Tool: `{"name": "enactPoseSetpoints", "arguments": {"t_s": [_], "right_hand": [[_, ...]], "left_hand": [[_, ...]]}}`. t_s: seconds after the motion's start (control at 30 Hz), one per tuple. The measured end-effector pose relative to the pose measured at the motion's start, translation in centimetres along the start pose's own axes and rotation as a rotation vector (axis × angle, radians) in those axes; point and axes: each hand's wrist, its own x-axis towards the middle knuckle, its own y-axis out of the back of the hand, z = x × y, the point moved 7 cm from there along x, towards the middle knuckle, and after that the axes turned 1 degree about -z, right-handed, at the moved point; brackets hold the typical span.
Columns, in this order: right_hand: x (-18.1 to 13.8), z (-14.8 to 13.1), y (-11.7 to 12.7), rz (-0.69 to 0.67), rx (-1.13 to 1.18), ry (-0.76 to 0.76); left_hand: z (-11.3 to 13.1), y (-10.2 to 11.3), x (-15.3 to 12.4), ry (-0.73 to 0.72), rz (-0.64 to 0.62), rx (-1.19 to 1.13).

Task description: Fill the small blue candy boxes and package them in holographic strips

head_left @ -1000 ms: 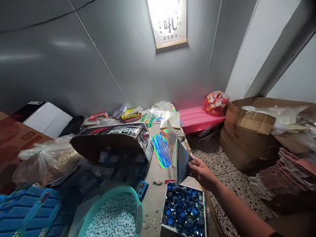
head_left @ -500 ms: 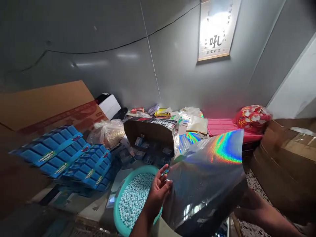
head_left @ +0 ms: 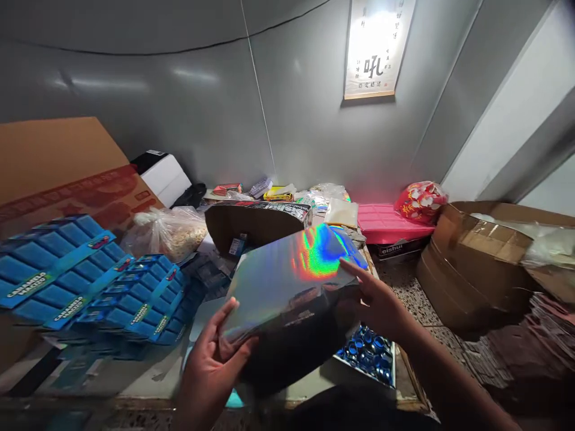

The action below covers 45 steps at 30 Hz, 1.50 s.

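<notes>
My left hand (head_left: 213,362) grips the lower left edge of a shiny silver holographic film (head_left: 274,275), thumb in front and fingers behind. At its right edge, my right hand (head_left: 380,302) closes on the same film, with the index finger stretched along the top. The film is bent, its upper face showing rainbow streaks and its near face dark. Beneath it, only a bit of the turquoise basin's rim (head_left: 234,400) shows; its contents are hidden. A white tray of blue round caps (head_left: 371,353) sits below my right hand.
Stacked blue candy-style display boxes (head_left: 58,269) stand at left before a large cardboard carton (head_left: 49,155). Behind the film are an open printed box (head_left: 224,230) and a clear bag (head_left: 168,233). A pink case (head_left: 377,218) and brown cartons (head_left: 462,263) are at right.
The film has swung left and lower, now lying across the basin and bent over. My left hand shifted left, and my right hand came into view on the film's right edge. The view turned right.
</notes>
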Motion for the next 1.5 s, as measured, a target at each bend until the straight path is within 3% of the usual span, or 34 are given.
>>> {"name": "enactPoseSetpoints", "arguments": {"t_s": [0.13,0.27,0.4,0.47,0.53,0.63,0.7,0.83,0.9,1.03,1.3,1.37,1.5], "right_hand": [[-0.2,-3.2,0.2,0.044,-0.248,0.200],[-0.8,-5.7,-0.1,0.067,-0.332,0.389],[-1.4,-7.3,-0.8,0.115,-0.407,0.480],[-1.8,-7.8,-2.1,0.035,-0.333,0.496],[-2.2,-7.9,-3.6,-0.074,-0.198,0.473],[-2.6,-6.9,-4.5,-0.067,-0.029,0.318],[-2.6,-5.7,-4.7,-0.047,-0.022,0.184],[-2.5,-4.3,-5.1,-0.048,-0.098,0.100],[-2.4,-4.2,-5.3,-0.035,-0.045,0.096],[-2.5,-4.8,-5.8,-0.048,0.077,0.156],[-2.8,-3.7,-6.0,-0.025,0.422,0.048],[-2.9,-3.1,-5.9,-0.010,0.486,-0.001],[-3.0,-2.3,-5.7,-0.023,0.534,-0.033]], "left_hand": [[0.6,3.7,0.4,-0.134,0.039,0.358],[2.6,5.6,-0.2,-0.517,0.155,0.750],[4.9,2.0,-1.9,-0.851,0.075,0.988],[5.6,-1.1,-2.7,-0.951,-0.039,1.051],[5.9,-4.1,-3.4,-1.035,-0.233,1.034],[5.7,-6.7,-3.6,-1.030,-0.571,0.888],[5.6,-7.0,-2.8,-0.918,-0.675,0.835],[7.2,-6.6,-1.3,-0.827,-0.494,0.854],[8.7,-7.2,-1.7,-0.924,-0.403,0.847],[10.3,-9.3,-3.0,-1.076,-0.368,0.728],[9.2,-10.9,-3.9,-1.257,-0.154,0.633],[8.8,-11.1,-4.0,-1.302,-0.140,0.642],[8.4,-11.6,-4.6,-1.435,-0.235,0.675]]}}
